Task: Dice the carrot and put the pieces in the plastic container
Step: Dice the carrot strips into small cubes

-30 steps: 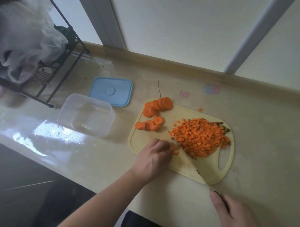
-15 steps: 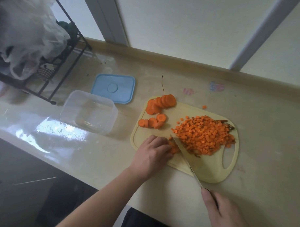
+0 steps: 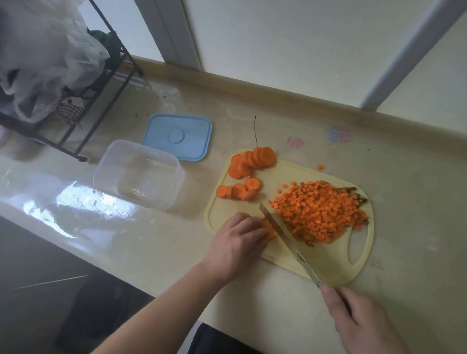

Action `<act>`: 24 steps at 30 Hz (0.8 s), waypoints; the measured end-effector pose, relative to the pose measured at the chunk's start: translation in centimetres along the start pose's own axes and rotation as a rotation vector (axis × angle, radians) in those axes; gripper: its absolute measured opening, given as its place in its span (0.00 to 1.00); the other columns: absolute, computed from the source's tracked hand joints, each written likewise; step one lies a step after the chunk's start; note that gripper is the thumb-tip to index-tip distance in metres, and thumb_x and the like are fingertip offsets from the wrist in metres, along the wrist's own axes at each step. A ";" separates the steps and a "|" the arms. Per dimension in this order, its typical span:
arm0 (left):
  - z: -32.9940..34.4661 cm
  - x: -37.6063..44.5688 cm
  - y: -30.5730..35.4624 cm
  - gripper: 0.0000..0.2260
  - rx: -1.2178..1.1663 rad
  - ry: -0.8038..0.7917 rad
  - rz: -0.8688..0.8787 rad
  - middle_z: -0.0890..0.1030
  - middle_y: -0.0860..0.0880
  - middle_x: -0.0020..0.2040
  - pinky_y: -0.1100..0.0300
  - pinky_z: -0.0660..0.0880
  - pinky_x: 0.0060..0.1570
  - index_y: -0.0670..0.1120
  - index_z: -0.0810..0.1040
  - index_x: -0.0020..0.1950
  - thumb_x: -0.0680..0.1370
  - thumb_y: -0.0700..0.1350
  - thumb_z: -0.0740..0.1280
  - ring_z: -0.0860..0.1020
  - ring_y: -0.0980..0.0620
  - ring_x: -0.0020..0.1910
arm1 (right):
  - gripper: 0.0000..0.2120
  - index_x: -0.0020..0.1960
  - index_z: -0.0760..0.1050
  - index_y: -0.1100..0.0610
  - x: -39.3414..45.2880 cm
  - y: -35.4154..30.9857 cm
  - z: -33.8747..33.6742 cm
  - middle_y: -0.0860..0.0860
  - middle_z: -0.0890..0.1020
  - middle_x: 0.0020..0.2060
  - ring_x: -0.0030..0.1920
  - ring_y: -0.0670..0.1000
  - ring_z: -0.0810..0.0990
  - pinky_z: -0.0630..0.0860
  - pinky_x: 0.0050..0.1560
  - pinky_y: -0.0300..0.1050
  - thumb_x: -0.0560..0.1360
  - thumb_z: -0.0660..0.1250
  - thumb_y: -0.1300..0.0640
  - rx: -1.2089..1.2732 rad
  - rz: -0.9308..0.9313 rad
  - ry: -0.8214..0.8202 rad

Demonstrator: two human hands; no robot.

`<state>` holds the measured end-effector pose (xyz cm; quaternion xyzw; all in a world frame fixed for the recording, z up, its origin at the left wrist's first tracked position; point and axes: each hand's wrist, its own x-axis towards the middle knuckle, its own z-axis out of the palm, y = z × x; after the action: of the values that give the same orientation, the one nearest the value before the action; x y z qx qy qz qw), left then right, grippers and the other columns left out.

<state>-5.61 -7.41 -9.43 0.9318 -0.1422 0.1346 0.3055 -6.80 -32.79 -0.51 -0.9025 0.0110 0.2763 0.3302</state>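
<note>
A pale yellow cutting board (image 3: 329,267) lies on the counter. On its right side is a heap of diced carrot (image 3: 321,214). Round carrot slices (image 3: 251,161) are stacked at its far left corner, with more carrot slices (image 3: 239,191) just below them. My left hand (image 3: 238,243) holds down a few carrot pieces (image 3: 269,232) with curled fingers. My right hand (image 3: 364,329) grips the handle of a knife (image 3: 288,239), whose blade lies right beside the held pieces. The clear plastic container (image 3: 138,173) stands empty to the left of the board.
A blue lid (image 3: 178,136) lies behind the container. A black wire rack (image 3: 98,74) with plastic bags stands at the far left. One carrot cube (image 3: 320,167) lies on the counter beyond the board. The counter's front edge runs diagonally below my left arm.
The knife has moved left along the board, closer to my left hand's fingers. My left hand has stayed on the carrot pieces. The diced heap and the slices have not moved.
</note>
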 end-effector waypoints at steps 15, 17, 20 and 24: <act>0.6 -0.4 0.4 0.10 -0.068 0.041 -0.117 0.83 0.47 0.52 0.59 0.77 0.54 0.41 0.86 0.52 0.80 0.46 0.69 0.79 0.46 0.50 | 0.23 0.31 0.71 0.57 1.5 0.4 -2.1 0.53 0.78 0.26 0.27 0.46 0.75 0.73 0.36 0.47 0.76 0.59 0.41 0.020 0.040 -0.052; 0.7 -0.4 0.6 0.10 -0.060 0.030 -0.147 0.82 0.46 0.51 0.57 0.77 0.52 0.40 0.85 0.51 0.80 0.46 0.69 0.79 0.45 0.49 | 0.21 0.31 0.71 0.56 1.0 0.5 -1.2 0.52 0.80 0.30 0.31 0.46 0.77 0.72 0.36 0.43 0.77 0.60 0.43 0.017 0.061 -0.055; 0.7 -0.2 0.4 0.10 -0.064 0.007 -0.152 0.82 0.46 0.49 0.57 0.76 0.50 0.40 0.85 0.50 0.80 0.46 0.69 0.79 0.45 0.47 | 0.19 0.34 0.73 0.55 0.3 0.3 0.1 0.50 0.81 0.31 0.34 0.45 0.78 0.72 0.37 0.42 0.77 0.59 0.43 0.040 0.102 -0.049; 0.6 0.3 0.2 0.10 -0.065 -0.022 -0.130 0.82 0.45 0.48 0.59 0.75 0.48 0.41 0.85 0.49 0.79 0.47 0.68 0.79 0.44 0.46 | 0.19 0.37 0.74 0.55 -0.8 -0.5 1.9 0.54 0.79 0.28 0.33 0.49 0.79 0.73 0.41 0.47 0.77 0.57 0.43 0.043 0.118 -0.031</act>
<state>-5.31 -8.00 -9.73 0.9302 -0.0887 0.0998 0.3419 -8.34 -31.34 -1.01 -0.8885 0.0648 0.3091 0.3330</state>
